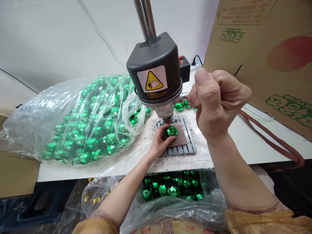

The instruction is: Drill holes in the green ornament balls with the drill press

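My left hand (159, 140) grips a green faceted ball (172, 131) and holds it on the brown pad of the slotted metal plate (181, 149), directly under the spindle of a small black bench drill press (156, 70). My right hand (215, 99) is raised to the right of the machine head, fist closed around its metal lever handle (184, 95), of which only a short stub shows.
A big clear bag of several green balls (90, 126) lies left on the white table (255, 143). Another bag of green balls (173, 188) sits below the front edge. A cardboard sheet (265, 52) stands right. A brown cord (273, 139) crosses the table.
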Demonstrator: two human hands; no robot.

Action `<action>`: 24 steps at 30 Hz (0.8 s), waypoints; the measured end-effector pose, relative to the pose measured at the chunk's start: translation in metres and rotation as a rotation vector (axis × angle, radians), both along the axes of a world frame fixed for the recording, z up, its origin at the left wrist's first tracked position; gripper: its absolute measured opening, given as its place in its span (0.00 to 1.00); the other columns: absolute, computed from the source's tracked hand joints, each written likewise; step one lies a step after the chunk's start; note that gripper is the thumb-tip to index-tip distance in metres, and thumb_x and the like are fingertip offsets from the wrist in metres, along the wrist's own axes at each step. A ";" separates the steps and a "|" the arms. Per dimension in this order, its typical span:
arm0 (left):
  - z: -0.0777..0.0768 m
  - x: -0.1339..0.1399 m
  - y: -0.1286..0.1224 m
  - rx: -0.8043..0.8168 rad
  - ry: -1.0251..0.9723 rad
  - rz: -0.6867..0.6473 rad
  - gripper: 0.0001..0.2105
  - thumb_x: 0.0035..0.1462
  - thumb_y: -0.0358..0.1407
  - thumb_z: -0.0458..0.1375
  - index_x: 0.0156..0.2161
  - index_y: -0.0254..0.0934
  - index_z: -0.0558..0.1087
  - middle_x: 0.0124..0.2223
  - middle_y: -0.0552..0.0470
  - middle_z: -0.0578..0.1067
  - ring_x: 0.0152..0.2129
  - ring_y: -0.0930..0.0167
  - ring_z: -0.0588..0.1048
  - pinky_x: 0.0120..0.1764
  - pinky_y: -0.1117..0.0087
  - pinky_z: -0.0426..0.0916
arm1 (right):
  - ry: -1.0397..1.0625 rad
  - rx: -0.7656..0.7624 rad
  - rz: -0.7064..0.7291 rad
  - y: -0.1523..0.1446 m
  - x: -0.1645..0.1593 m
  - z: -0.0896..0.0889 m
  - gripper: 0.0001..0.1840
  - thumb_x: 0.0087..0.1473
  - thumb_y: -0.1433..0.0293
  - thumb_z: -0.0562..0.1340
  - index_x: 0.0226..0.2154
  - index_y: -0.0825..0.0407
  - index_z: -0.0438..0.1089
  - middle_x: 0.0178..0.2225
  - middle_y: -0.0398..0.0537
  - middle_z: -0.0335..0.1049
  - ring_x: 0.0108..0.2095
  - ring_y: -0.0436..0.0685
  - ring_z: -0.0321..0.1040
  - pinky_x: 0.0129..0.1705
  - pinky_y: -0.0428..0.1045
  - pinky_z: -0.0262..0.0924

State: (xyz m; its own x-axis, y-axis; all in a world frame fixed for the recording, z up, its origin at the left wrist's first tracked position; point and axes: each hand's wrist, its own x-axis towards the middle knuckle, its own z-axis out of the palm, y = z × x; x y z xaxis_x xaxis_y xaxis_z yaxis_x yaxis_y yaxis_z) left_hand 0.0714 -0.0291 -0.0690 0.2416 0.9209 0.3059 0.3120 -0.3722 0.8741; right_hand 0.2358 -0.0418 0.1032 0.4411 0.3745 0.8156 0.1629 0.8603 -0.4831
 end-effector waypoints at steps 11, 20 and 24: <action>0.004 0.003 -0.005 -0.034 -0.031 -0.050 0.25 0.55 0.47 0.67 0.53 0.38 0.69 0.49 0.44 0.78 0.45 0.64 0.77 0.50 0.61 0.73 | 0.033 0.111 0.049 0.000 -0.002 -0.009 0.29 0.60 0.70 0.61 0.15 0.54 0.46 0.14 0.37 0.45 0.16 0.42 0.48 0.21 0.48 0.40; 0.001 0.005 -0.005 -0.066 -0.120 -0.072 0.26 0.54 0.49 0.68 0.52 0.38 0.68 0.52 0.43 0.77 0.49 0.62 0.76 0.53 0.59 0.71 | 0.055 0.149 -0.011 0.001 -0.005 -0.027 0.29 0.60 0.71 0.60 0.17 0.54 0.42 0.16 0.37 0.41 0.17 0.41 0.43 0.21 0.48 0.39; 0.001 0.005 -0.005 -0.053 -0.139 -0.068 0.26 0.54 0.49 0.69 0.51 0.38 0.68 0.50 0.44 0.77 0.48 0.63 0.77 0.53 0.59 0.71 | 0.072 0.195 -0.016 0.006 -0.006 -0.030 0.28 0.58 0.72 0.60 0.17 0.54 0.40 0.16 0.37 0.40 0.17 0.41 0.42 0.20 0.47 0.40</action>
